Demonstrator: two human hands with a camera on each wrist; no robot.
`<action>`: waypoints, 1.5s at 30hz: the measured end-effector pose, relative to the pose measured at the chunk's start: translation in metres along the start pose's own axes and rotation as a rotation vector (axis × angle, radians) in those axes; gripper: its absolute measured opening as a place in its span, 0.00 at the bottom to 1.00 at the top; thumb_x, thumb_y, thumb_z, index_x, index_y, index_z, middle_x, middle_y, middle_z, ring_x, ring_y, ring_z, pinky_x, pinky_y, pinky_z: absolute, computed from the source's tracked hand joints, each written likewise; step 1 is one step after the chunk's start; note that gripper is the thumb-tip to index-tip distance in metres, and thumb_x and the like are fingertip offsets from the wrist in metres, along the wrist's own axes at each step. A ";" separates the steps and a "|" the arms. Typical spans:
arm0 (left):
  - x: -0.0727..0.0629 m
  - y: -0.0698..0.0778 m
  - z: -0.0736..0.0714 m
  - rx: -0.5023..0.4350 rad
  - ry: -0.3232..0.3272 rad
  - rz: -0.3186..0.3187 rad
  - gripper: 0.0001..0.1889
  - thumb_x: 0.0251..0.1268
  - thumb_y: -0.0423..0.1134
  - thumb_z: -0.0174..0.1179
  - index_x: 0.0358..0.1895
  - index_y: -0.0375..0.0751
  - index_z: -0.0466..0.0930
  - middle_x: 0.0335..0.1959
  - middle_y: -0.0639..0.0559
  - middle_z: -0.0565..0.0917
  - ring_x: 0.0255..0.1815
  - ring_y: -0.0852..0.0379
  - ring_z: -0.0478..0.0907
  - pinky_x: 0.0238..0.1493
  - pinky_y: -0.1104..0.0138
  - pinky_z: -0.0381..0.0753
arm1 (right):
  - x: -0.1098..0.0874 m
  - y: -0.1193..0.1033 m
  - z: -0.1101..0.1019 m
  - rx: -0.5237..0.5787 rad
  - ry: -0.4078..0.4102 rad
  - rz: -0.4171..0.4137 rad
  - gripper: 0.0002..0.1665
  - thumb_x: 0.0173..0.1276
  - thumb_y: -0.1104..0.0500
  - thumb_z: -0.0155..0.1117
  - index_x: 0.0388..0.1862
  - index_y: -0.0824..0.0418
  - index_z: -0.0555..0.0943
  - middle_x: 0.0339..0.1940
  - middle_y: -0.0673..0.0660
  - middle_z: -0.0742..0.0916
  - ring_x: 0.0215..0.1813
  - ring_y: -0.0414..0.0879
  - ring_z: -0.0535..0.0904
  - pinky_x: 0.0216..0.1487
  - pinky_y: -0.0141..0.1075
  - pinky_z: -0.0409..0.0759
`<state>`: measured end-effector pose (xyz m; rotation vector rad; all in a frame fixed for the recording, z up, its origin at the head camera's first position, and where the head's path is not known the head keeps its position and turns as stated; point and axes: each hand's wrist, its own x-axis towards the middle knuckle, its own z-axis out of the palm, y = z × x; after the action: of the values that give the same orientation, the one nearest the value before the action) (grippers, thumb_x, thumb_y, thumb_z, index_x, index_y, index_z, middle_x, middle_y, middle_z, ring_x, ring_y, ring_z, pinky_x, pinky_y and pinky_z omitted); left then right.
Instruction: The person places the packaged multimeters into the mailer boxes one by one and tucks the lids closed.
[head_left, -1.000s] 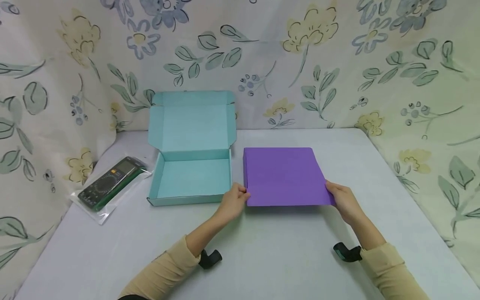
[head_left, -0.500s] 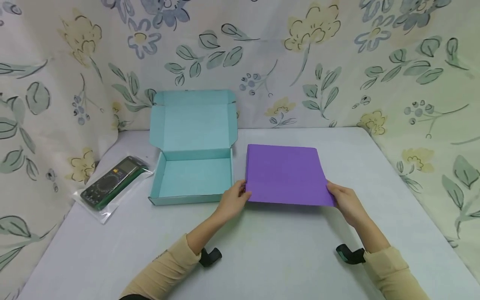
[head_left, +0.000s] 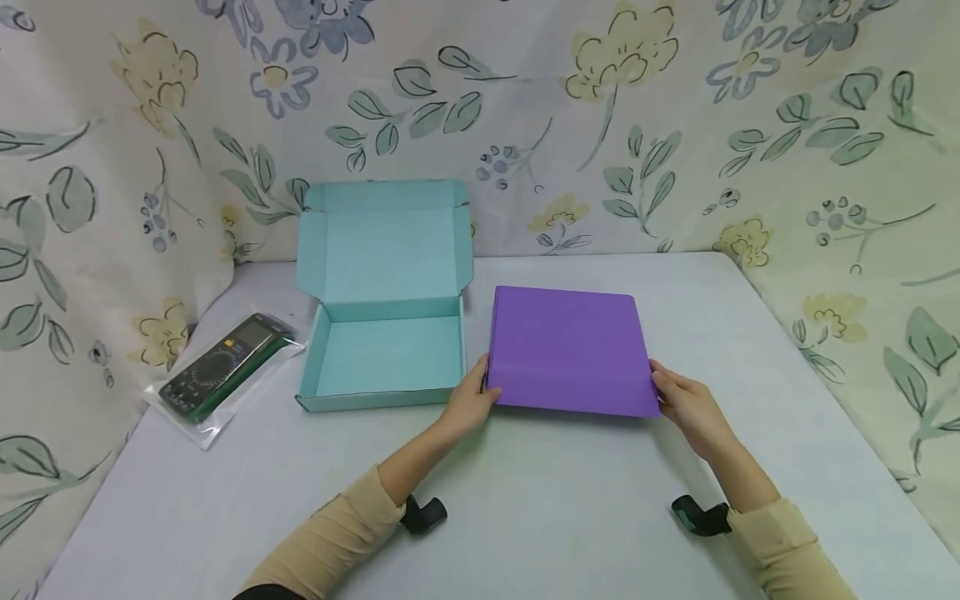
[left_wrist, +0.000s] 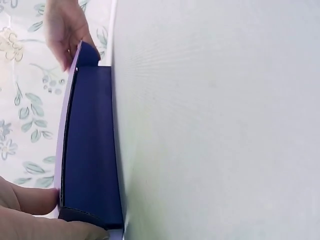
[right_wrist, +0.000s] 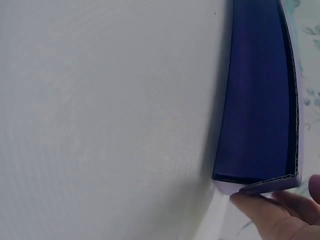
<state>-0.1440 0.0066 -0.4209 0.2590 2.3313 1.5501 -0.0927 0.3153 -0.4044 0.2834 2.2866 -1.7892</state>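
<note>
A purple cardboard box point(head_left: 570, 350) lies right of centre on the white table. Its front shows a dark blue-purple front panel point(left_wrist: 92, 140) under the lid edge in the left wrist view. My left hand point(head_left: 470, 402) holds the near left corner, thumb at the lid edge and fingers at the side. At the near right corner, my right hand point(head_left: 693, 408) grips the side edge. Close up, the right fingers point(right_wrist: 265, 210) touch a side flap point(right_wrist: 270, 185) that stands out at the corner.
Left of the purple box stands a turquoise box point(head_left: 378, 400) with its lid raised and nothing inside. A multimeter point(head_left: 225, 367) in a clear plastic bag lies farther left. Floral cloth point(head_left: 525, 125) hangs behind the table.
The purple box has turned slightly, its far edge moving away and to the right. Its near right corner has shifted a little left and down, and both hands have kept hold of it.
</note>
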 end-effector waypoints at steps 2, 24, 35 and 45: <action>0.001 0.000 0.002 -0.051 -0.011 -0.021 0.33 0.73 0.28 0.47 0.75 0.27 0.44 0.76 0.33 0.50 0.76 0.39 0.47 0.75 0.51 0.47 | -0.001 0.001 0.000 0.028 -0.023 0.014 0.35 0.82 0.54 0.34 0.74 0.77 0.42 0.75 0.75 0.48 0.75 0.66 0.45 0.71 0.51 0.53; 0.003 0.003 0.010 -0.139 0.044 -0.080 0.30 0.75 0.27 0.42 0.75 0.26 0.43 0.77 0.34 0.48 0.77 0.41 0.43 0.76 0.52 0.44 | -0.009 -0.004 0.002 -0.144 -0.029 0.060 0.31 0.82 0.60 0.31 0.64 0.92 0.53 0.65 0.83 0.63 0.67 0.69 0.63 0.59 0.43 0.76; 0.003 0.005 0.009 -0.101 0.038 -0.084 0.29 0.76 0.28 0.41 0.75 0.24 0.43 0.76 0.33 0.49 0.77 0.40 0.44 0.75 0.51 0.45 | -0.009 -0.012 0.004 -0.184 -0.027 0.092 0.29 0.80 0.63 0.30 0.62 0.93 0.56 0.63 0.85 0.67 0.61 0.59 0.73 0.52 0.37 0.82; 0.004 0.008 0.008 -0.118 0.024 -0.101 0.29 0.76 0.28 0.40 0.74 0.24 0.42 0.76 0.33 0.47 0.77 0.39 0.43 0.75 0.51 0.44 | -0.008 -0.018 0.002 -0.194 -0.052 0.109 0.29 0.80 0.64 0.30 0.62 0.94 0.54 0.63 0.86 0.66 0.61 0.60 0.73 0.52 0.39 0.82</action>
<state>-0.1449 0.0184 -0.4171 0.0930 2.2241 1.6417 -0.0903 0.3092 -0.3862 0.3157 2.3384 -1.4926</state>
